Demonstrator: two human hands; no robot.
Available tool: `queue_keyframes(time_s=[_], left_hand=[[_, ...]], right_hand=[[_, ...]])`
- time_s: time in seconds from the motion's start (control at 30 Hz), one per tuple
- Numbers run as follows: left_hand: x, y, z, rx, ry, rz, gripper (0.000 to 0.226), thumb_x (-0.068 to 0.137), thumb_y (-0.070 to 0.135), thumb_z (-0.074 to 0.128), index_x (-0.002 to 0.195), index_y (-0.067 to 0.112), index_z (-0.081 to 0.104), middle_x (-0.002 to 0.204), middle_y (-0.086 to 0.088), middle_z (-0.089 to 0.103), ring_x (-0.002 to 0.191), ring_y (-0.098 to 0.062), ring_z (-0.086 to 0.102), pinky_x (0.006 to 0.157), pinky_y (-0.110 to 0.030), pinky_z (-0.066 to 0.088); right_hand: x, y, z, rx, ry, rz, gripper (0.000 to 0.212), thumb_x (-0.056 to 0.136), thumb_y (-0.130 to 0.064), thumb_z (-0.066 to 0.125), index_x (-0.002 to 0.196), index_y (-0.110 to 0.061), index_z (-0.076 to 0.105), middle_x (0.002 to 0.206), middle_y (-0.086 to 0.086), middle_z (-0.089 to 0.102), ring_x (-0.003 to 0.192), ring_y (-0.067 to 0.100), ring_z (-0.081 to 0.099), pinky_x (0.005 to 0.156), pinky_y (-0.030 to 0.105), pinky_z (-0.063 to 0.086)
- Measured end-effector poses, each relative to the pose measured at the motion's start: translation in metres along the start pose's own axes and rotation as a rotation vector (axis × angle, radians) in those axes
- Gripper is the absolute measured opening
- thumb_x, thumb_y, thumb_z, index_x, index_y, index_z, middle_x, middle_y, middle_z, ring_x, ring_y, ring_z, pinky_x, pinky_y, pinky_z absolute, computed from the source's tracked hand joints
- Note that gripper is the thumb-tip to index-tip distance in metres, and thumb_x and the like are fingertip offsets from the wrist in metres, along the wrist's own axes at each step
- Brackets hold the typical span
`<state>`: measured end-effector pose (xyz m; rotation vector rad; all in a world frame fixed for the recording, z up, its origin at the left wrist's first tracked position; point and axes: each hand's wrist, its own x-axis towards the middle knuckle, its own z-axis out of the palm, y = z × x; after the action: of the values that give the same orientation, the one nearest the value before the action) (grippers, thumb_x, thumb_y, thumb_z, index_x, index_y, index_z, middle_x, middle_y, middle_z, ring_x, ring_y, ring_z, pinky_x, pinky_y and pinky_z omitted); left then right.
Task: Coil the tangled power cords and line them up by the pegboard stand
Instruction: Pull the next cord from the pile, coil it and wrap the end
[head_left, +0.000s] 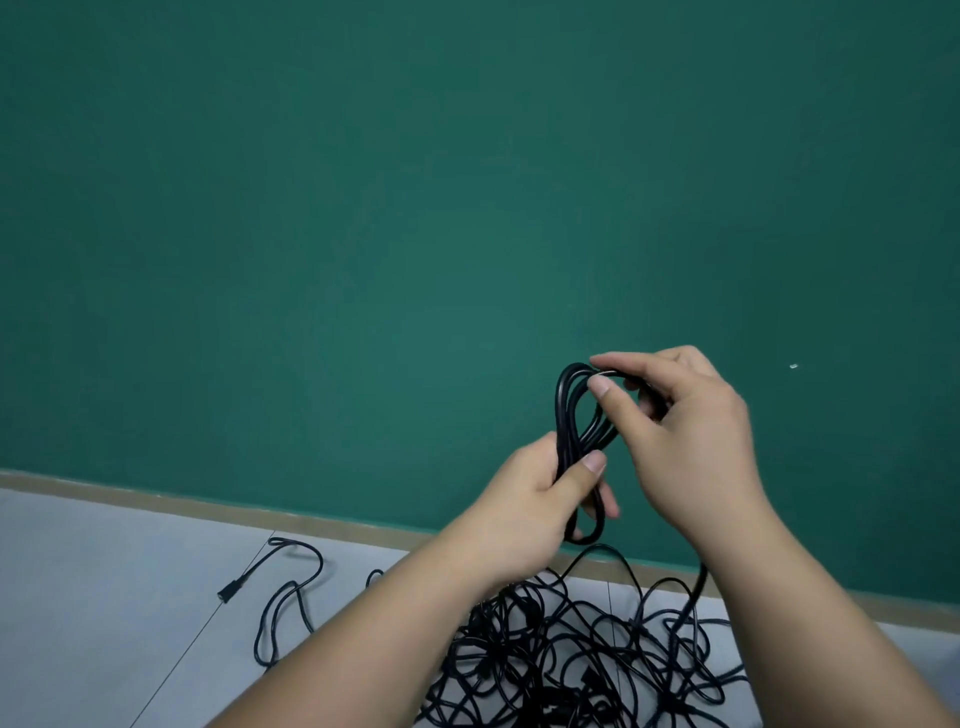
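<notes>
Above tangled cords (571, 654), upright coil (574, 447), both hands

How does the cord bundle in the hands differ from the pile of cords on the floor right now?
The coiled cord is gathered into a few neat long loops; the tangled pile is a loose knot of crossing strands. The coil is held up in front of the green wall, gripped by the left hand and pinched at its top by the right hand; the pile lies on the grey floor. Both are thin and black.
</notes>
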<state>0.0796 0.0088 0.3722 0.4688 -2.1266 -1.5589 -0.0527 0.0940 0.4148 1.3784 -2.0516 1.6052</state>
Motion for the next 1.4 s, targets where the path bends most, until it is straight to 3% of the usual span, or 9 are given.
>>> queue_keyframes(time_s=[0.13,0.23,0.33,0.53,0.7,0.9,1.03,1.27,1.4], left_hand=[[0.001,-0.004,-0.009,0.011,0.069,0.036,0.023,0.113,0.026,0.045,0.101,0.011,0.059,0.079,0.002,0.07,0.079,-0.013,0.064,0.081,-0.028,0.05],[0.001,-0.009,-0.015,-0.034,0.104,0.037,0.021,0.113,0.02,0.045,0.102,0.01,0.059,0.079,0.001,0.069,0.079,-0.02,0.07,0.085,-0.043,0.054],[0.001,-0.011,-0.018,-0.01,0.129,0.037,0.02,0.114,0.018,0.043,0.104,0.011,0.06,0.095,0.001,0.079,0.091,-0.018,0.075,0.092,-0.046,0.057],[0.0,-0.009,-0.012,-0.229,-0.025,0.016,0.028,0.115,0.014,0.039,0.125,-0.006,0.055,0.106,-0.014,0.079,0.105,-0.036,0.075,0.109,-0.055,0.051],[-0.006,-0.002,-0.009,-0.266,-0.118,-0.018,0.024,0.115,0.019,0.04,0.127,0.005,0.055,0.089,-0.002,0.069,0.083,-0.031,0.076,0.077,-0.027,0.057],[-0.005,-0.005,-0.014,-0.352,-0.157,-0.059,0.024,0.114,0.024,0.045,0.119,0.004,0.058,0.085,-0.002,0.062,0.076,-0.029,0.07,0.08,-0.041,0.057],[-0.007,-0.002,-0.016,-0.37,-0.19,-0.1,0.019,0.113,0.024,0.045,0.115,0.008,0.057,0.09,-0.006,0.072,0.078,-0.029,0.073,0.08,-0.043,0.055],[-0.008,0.003,-0.008,-0.533,-0.22,-0.158,0.024,0.113,0.03,0.044,0.113,0.008,0.054,0.076,0.001,0.051,0.07,-0.022,0.062,0.07,-0.038,0.057],[-0.007,0.004,-0.008,-0.505,-0.217,-0.196,0.025,0.112,0.037,0.045,0.105,0.013,0.051,0.072,0.003,0.047,0.064,-0.018,0.057,0.064,-0.034,0.055]], right_hand=[[-0.004,0.0,0.006,-0.04,-0.022,-0.031,0.025,0.106,-0.024,0.061,0.123,-0.033,0.077,0.093,-0.012,0.055,0.086,0.005,0.057,0.075,0.009,0.038],[-0.007,-0.002,0.007,-0.16,-0.001,-0.068,0.02,0.103,-0.028,0.066,0.117,-0.033,0.08,0.091,-0.014,0.063,0.088,0.01,0.061,0.079,0.023,0.045],[-0.01,-0.007,0.007,0.016,0.046,0.031,0.011,0.096,-0.027,0.077,0.102,-0.035,0.083,0.085,-0.017,0.073,0.084,0.002,0.069,0.075,0.01,0.046],[-0.009,-0.011,0.013,0.435,0.102,0.29,0.004,0.092,-0.023,0.082,0.089,-0.026,0.082,0.082,-0.006,0.078,0.066,0.009,0.071,0.059,0.025,0.058],[-0.005,-0.002,0.011,0.498,0.085,0.33,0.004,0.093,-0.018,0.081,0.09,-0.02,0.081,0.083,-0.001,0.08,0.068,0.009,0.071,0.066,0.024,0.058],[-0.007,0.008,0.013,0.494,-0.079,0.367,0.013,0.102,-0.026,0.07,0.099,-0.021,0.081,0.087,0.001,0.08,0.061,0.017,0.065,0.068,0.038,0.06],[-0.009,0.011,0.012,0.392,-0.13,0.304,0.016,0.104,-0.029,0.065,0.099,-0.025,0.08,0.088,-0.006,0.08,0.053,0.013,0.049,0.054,0.029,0.047],[-0.009,0.018,0.013,0.439,-0.081,0.283,0.013,0.103,-0.024,0.067,0.105,-0.022,0.08,0.088,-0.002,0.08,0.051,0.002,0.052,0.056,0.013,0.041],[-0.01,0.019,0.016,0.634,-0.19,0.381,0.023,0.107,-0.022,0.061,0.115,-0.028,0.081,0.087,0.003,0.072,0.058,0.01,0.044,0.053,0.021,0.04]])
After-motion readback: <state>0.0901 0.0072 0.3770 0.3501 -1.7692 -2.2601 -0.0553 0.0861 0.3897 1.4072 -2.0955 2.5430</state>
